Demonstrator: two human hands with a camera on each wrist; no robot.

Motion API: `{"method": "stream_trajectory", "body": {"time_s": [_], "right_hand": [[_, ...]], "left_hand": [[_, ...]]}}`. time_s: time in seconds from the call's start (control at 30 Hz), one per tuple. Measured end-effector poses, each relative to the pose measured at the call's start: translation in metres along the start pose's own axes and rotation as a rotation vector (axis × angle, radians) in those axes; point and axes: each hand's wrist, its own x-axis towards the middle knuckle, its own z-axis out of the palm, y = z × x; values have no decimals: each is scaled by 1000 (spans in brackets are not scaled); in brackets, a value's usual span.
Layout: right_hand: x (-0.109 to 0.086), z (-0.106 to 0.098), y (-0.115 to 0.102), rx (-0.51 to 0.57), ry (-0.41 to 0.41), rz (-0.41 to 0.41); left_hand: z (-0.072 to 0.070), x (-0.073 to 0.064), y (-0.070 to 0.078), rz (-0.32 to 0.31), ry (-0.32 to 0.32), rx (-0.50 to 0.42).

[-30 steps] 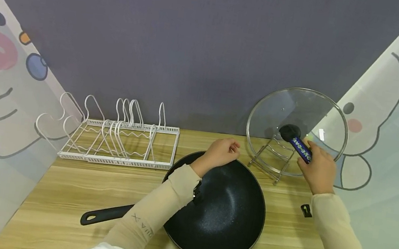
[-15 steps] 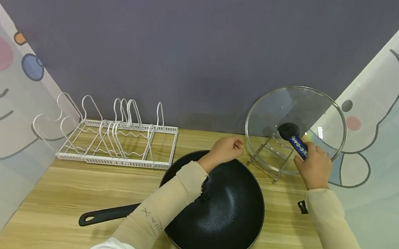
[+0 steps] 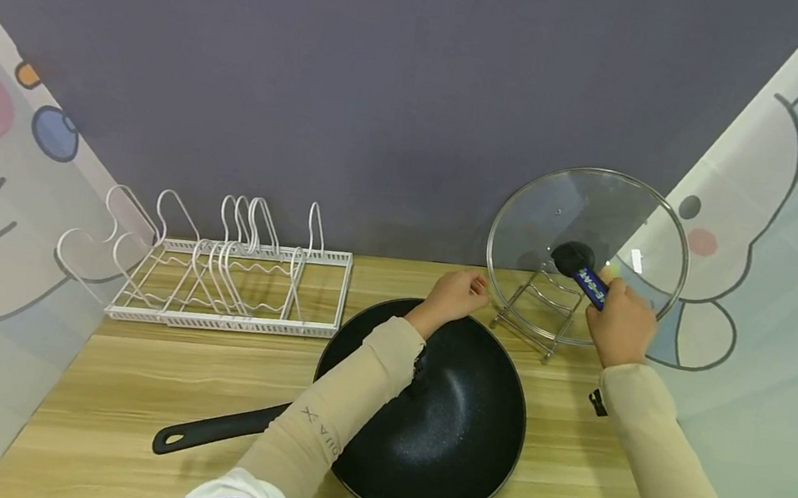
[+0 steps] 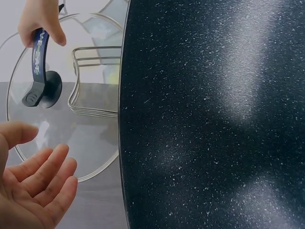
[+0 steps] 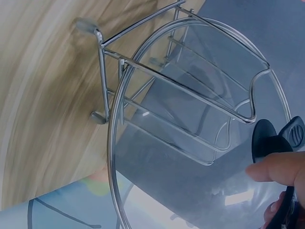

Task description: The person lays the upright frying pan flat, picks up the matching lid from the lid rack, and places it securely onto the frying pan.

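My right hand [image 3: 624,322] grips the black and blue handle [image 3: 590,284] of a round glass pot lid [image 3: 524,215] with a metal rim. The lid leans upright in a small wire lid rack [image 3: 531,327]; in the right wrist view its rim sits between the rack's wires [image 5: 190,98]. Over the far edge of a black wok [image 3: 446,466] hovers my left hand [image 3: 452,296], holding nothing. Its fingers, loosely bent and apart, show in the left wrist view beside the wok's rim. The wok's long handle [image 3: 216,430] points left, partly behind my left forearm.
A white wire dish rack [image 3: 231,319] with several upright loops stands at the back left of the wooden table [image 3: 148,376]. Behind runs a grey wall panel [image 3: 387,113]. Printed cartoon sheets flank both sides. A small black object [image 3: 597,403] lies near my right sleeve.
My left hand has shifted slightly right over the wok's far rim. The right hand stays on the lid's handle, and the lid still rests in its rack. The head view has turned slightly.
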Motion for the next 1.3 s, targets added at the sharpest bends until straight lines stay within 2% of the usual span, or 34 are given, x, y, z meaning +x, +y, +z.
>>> {"method": "stream_trajectory", "body": {"time_s": [0.33, 0.63, 0.77, 1.0, 1.3], "right_hand": [[2, -1, 0, -37, -64, 41], [3, 0, 2, -49, -48, 46], [3, -1, 1, -58, -60, 49], [4, 0, -3, -81, -63, 53], [4, 1, -3, -131, -76, 41]], "left_hand": [[10, 10, 2, -18, 2, -70], [22, 18, 0, -55, 45, -127], [28, 21, -2, -68, 60, -128], [31, 26, -5, -61, 47, -88], [36, 31, -3, -81, 37, -105]]}}
